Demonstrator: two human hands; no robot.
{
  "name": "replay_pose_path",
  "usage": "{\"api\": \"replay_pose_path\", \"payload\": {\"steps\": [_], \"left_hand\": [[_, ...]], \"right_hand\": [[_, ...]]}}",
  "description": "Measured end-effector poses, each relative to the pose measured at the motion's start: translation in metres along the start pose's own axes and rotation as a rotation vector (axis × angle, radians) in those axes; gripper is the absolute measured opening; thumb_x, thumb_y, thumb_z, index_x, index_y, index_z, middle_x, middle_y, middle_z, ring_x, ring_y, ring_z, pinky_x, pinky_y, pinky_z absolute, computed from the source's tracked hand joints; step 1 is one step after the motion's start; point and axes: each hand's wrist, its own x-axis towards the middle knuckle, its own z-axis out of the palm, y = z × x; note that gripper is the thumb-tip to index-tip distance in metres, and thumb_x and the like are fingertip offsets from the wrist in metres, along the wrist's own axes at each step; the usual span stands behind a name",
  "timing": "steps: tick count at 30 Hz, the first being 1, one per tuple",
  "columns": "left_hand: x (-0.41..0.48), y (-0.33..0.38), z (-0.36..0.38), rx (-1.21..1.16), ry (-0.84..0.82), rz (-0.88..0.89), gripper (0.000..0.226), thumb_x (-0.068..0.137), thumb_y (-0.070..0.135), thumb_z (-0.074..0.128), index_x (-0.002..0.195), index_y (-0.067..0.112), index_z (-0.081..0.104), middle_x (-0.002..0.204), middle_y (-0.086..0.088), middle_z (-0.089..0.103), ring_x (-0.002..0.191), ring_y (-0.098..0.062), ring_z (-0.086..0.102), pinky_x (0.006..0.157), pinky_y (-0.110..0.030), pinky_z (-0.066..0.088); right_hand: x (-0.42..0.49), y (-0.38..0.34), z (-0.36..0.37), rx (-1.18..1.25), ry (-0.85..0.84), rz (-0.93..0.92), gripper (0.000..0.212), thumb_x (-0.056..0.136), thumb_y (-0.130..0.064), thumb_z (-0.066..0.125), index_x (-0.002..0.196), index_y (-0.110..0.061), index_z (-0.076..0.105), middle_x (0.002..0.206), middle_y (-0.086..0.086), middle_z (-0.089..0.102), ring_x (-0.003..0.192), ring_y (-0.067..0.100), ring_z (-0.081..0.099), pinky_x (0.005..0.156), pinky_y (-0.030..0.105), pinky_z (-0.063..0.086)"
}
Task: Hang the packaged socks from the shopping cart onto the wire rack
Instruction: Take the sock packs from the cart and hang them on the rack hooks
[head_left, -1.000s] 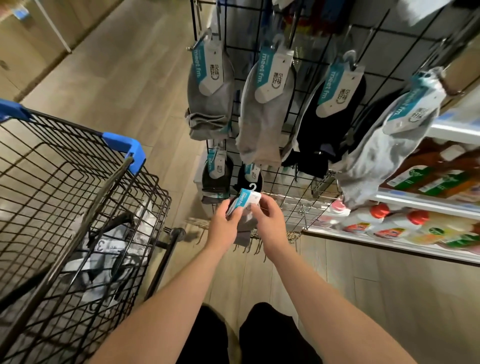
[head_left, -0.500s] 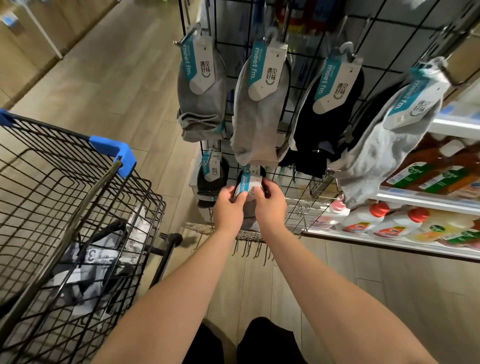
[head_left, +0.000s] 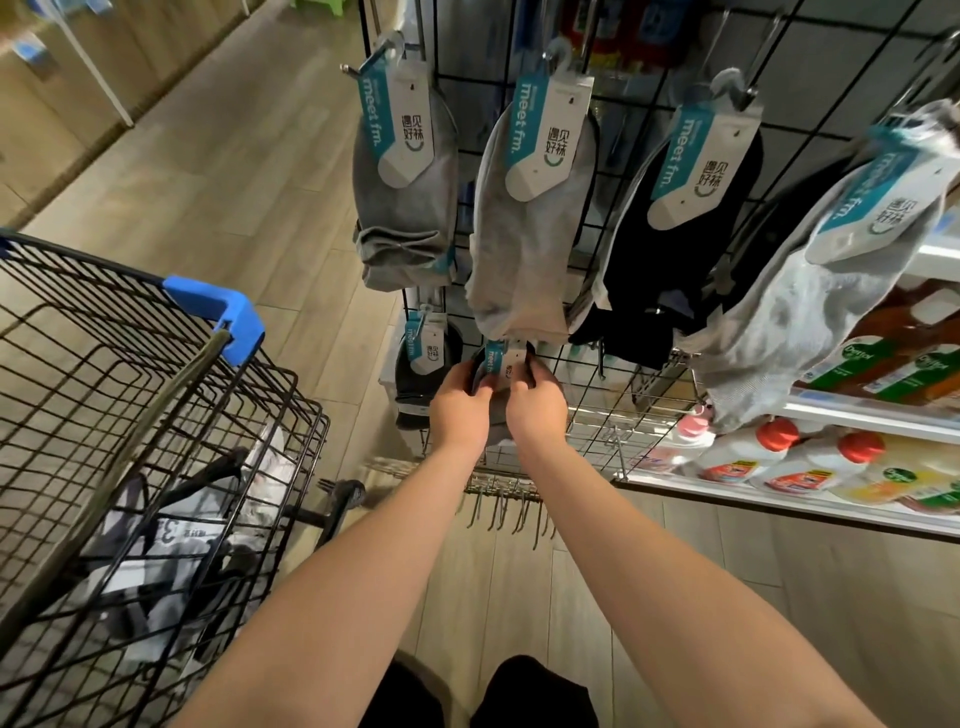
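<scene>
sock pack (head_left: 503, 358) hook hidden, perhaps hung

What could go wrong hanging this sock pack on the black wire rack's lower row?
The light grey socks hanging above hide the hook, so the teal-and-white carded sock pack, pinched by left hand and right hand, may miss and drop. The left hand could knock the neighbouring dark pack.

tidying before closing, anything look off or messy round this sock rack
A bunch of bare metal hooks sits jumbled at the foot of the wire rack; nothing looks spilled or damaged.
</scene>
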Motion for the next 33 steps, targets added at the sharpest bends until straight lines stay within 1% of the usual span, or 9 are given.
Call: {"api": "replay_pose_path", "payload": {"steps": [5, 9, 13, 17, 21, 24, 27, 29, 33], "left_hand": [[0.002, 0.004, 0.001, -0.025, -0.013, -0.046, 0.027, 0.1, 0.027, 0.06, 0.126, 0.02, 0.064, 0.122, -0.005, 0.07, 0.113, -0.026, 0.064, 0.097, -0.04, 0.051], [-0.016, 0.015, -0.011, -0.012, -0.04, -0.071, 0.03, 0.1, 0.026, 0.058, 0.129, 0.017, 0.062, 0.122, -0.007, 0.07, 0.113, -0.027, 0.064, 0.098, -0.04, 0.051], [-0.054, 0.036, -0.044, 0.079, -0.06, -0.112, 0.033, 0.103, 0.028, 0.053, 0.131, 0.013, 0.059, 0.126, -0.003, 0.065, 0.109, -0.02, 0.062, 0.087, -0.029, 0.047], [-0.102, 0.069, -0.103, 0.142, -0.103, -0.128, 0.026, 0.104, 0.026, 0.052, 0.127, 0.022, 0.064, 0.117, 0.004, 0.068, 0.076, -0.007, 0.06, 0.063, -0.022, 0.047], [-0.163, 0.098, -0.169, 0.171, -0.074, -0.134, 0.023, 0.103, 0.018, 0.052, 0.119, 0.017, 0.07, 0.113, 0.005, 0.068, 0.103, -0.012, 0.063, 0.09, -0.026, 0.048], [-0.208, 0.109, -0.22, 0.108, 0.004, -0.199, 0.021, 0.1, 0.008, 0.053, 0.108, 0.018, 0.07, 0.104, 0.001, 0.07, 0.099, -0.02, 0.069, 0.08, -0.016, 0.05], [-0.244, 0.114, -0.27, 0.116, 0.115, -0.202, 0.023, 0.101, 0.007, 0.053, 0.1, 0.024, 0.068, 0.093, 0.009, 0.066, 0.085, -0.007, 0.063, 0.068, -0.004, 0.042], [-0.256, 0.112, -0.302, 0.119, 0.189, -0.215, 0.019, 0.102, 0.015, 0.053, 0.106, 0.021, 0.07, 0.097, 0.009, 0.067, 0.089, -0.008, 0.063, 0.075, -0.011, 0.045], [-0.255, 0.098, -0.362, 0.005, 0.295, -0.311, 0.02, 0.104, 0.022, 0.05, 0.108, 0.023, 0.069, 0.098, 0.004, 0.071, 0.088, -0.01, 0.065, 0.08, -0.028, 0.052]], "right_hand": [[-0.004, -0.006, 0.003, 0.001, -0.034, 0.013, 0.051, 0.107, -0.017, 0.045, 0.157, -0.024, 0.037, 0.146, 0.012, 0.056, 0.131, 0.03, 0.055, 0.101, 0.032, 0.045], [-0.024, -0.015, -0.007, -0.071, -0.018, 0.058, 0.048, 0.104, -0.019, 0.047, 0.152, -0.018, 0.044, 0.14, 0.013, 0.06, 0.126, 0.032, 0.058, 0.102, 0.038, 0.049], [-0.068, -0.041, -0.028, -0.082, -0.057, 0.127, 0.04, 0.105, -0.02, 0.048, 0.143, -0.013, 0.053, 0.141, 0.005, 0.057, 0.12, 0.024, 0.059, 0.087, 0.025, 0.049], [-0.13, -0.079, -0.045, -0.094, -0.17, 0.18, 0.025, 0.104, -0.02, 0.051, 0.121, -0.018, 0.069, 0.11, 0.0, 0.069, 0.095, 0.015, 0.06, 0.076, 0.027, 0.046], [-0.199, -0.117, -0.041, -0.147, -0.324, 0.123, 0.02, 0.101, -0.017, 0.055, 0.109, -0.017, 0.073, 0.105, 0.001, 0.073, 0.098, 0.02, 0.067, 0.086, 0.034, 0.054], [-0.251, -0.139, -0.028, -0.221, -0.496, 0.021, 0.018, 0.1, -0.016, 0.055, 0.099, -0.021, 0.072, 0.093, -0.005, 0.07, 0.086, 0.015, 0.063, 0.073, 0.028, 0.048], [-0.29, -0.157, -0.008, -0.279, -0.602, -0.056, 0.025, 0.1, -0.017, 0.057, 0.084, -0.033, 0.067, 0.102, -0.003, 0.069, 0.09, 0.015, 0.062, 0.075, 0.027, 0.048], [-0.308, -0.168, 0.011, -0.293, -0.664, -0.072, 0.025, 0.098, -0.017, 0.059, 0.083, -0.034, 0.067, 0.102, -0.002, 0.071, 0.092, 0.015, 0.062, 0.082, 0.029, 0.05], [-0.327, -0.187, 0.059, -0.328, -0.77, -0.156, 0.015, 0.097, -0.013, 0.06, 0.102, -0.02, 0.073, 0.09, -0.007, 0.069, 0.078, 0.01, 0.057, 0.063, 0.013, 0.042]]}}
